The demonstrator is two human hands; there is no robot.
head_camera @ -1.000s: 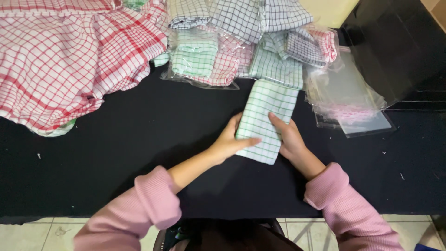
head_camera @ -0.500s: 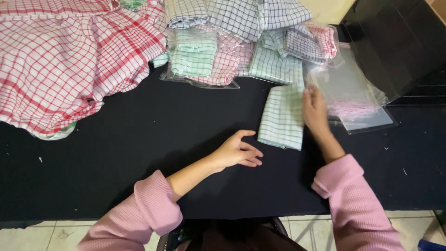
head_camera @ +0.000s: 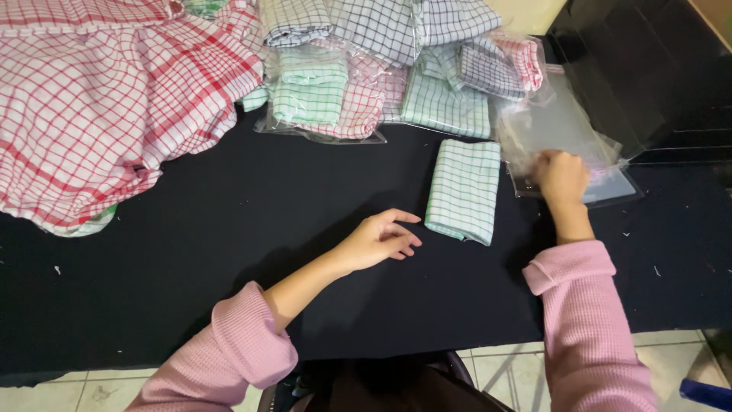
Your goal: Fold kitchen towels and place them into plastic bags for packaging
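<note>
**Green-checked cloth lies folded between two hands**

Green-and-white checked, the folded cloth point(head_camera: 463, 190) lies flat on the black table point(head_camera: 191, 252), apart from both hands. In the head view, the left hand point(head_camera: 379, 240) rests on the table just left of the cloth, fingers loosely spread and holding nothing. The right hand point(head_camera: 562, 178) is on the stack of clear plastic bags point(head_camera: 564, 130) to the right of the cloth, its fingers curled onto the top bag; whether they pinch it I cannot tell. Both arms wear pink ribbed sleeves point(head_camera: 579, 320). Behind the cloth sits a heap of bagged checked cloths point(head_camera: 328, 95) in green, red and grey. A large red-checked cloth point(head_camera: 99, 107) spreads loose at the far left. A black box point(head_camera: 648, 69) stands at the far right.
</note>
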